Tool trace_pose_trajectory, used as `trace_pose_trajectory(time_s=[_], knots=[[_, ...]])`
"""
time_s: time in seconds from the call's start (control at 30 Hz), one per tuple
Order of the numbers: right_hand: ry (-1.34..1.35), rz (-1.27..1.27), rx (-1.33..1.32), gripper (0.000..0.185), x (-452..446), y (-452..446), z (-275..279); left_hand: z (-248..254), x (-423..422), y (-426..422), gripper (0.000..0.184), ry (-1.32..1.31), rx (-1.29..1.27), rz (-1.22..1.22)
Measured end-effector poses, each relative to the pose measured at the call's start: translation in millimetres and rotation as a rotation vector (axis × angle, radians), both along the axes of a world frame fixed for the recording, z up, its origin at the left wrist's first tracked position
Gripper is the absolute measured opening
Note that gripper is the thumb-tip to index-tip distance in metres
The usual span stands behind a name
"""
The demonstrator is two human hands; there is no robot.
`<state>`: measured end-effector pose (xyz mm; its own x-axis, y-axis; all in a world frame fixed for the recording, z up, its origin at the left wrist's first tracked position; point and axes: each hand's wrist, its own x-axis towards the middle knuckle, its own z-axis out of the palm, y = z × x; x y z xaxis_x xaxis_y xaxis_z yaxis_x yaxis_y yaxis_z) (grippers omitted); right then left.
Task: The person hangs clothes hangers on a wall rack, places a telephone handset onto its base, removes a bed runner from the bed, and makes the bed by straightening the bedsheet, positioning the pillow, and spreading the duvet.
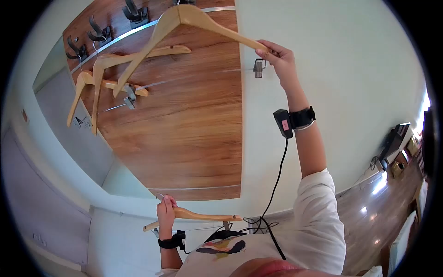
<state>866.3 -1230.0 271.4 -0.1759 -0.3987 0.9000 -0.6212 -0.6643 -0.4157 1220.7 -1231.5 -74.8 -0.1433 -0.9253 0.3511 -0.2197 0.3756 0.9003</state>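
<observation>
Near the top right, my right hand [280,59] grips the end of a wooden clothes hanger [184,16] between thumb and fingers. A metal clip [259,68] hangs just below those fingers. This hanger's top lies close to the hooks on the wooden panel; whether it hangs on one cannot be made out. Low in view, my left hand [165,213] is closed around the neck of another wooden hanger [207,215], whose metal hook pokes out above the fingers. A metal bar and clips show under that hanger's arms.
Black hooks [98,34] line the upper part of the wood-grain panel [184,134]. Two more wooden hangers [104,60] hang at its left, beside a mirror [74,115]. A black cable [280,177] runs down from the device [283,123] on my right wrist.
</observation>
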Motion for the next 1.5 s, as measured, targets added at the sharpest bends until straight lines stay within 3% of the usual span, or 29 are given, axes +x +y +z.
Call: trace_pose_trajectory(time_s=[0.4, 0.6, 0.87, 0.93, 1.03, 1.07, 1.13, 1.2, 1.33, 1.43, 1.5], knots=[[-0.036, -0.098, 0.093, 0.030, -6, 16, 13, -16, -3, -27, 0.047, 0.099, 0.015, -0.135], [-0.037, -0.145, 0.172, 0.032, -4, 14, -7, -14, 1, -23, 0.046, 0.113, 0.047, -0.183], [-0.045, -0.112, 0.291, 0.033, -10, 1, -29, 44, -21, -47, 0.044, 0.010, -0.110, -0.241], [0.496, -0.842, -0.062, 0.036, -24, -12, -44, 72, -27, -50, 0.044, 0.012, -0.149, -0.271], [0.499, -0.833, -0.180, 0.039, 20, 25, -61, 112, -41, -64, 0.048, 0.031, -0.264, -0.257], [0.549, -0.649, -0.107, 0.037, 26, 31, -80, 129, -43, -63, 0.050, -0.021, -0.236, -0.240], [0.573, -0.287, 0.364, 0.044, 53, 46, -137, 159, -44, -65, 0.055, -0.104, -0.179, -0.198], [0.479, 0.069, 0.736, 0.049, 99, 76, -159, 183, -44, -67, 0.057, -0.142, -0.136, -0.173], [0.596, -0.009, 0.829, 0.042, 110, 74, -196, 216, -53, -76, 0.059, -0.127, -0.306, -0.211], [0.407, -0.077, 0.925, 0.036, 106, 69, -206, 229, -53, -70, 0.056, -0.125, -0.334, -0.237], [0.297, -0.109, 0.652, 0.031, 98, 67, -215, 235, -52, -66, 0.054, -0.138, -0.339, -0.253]])
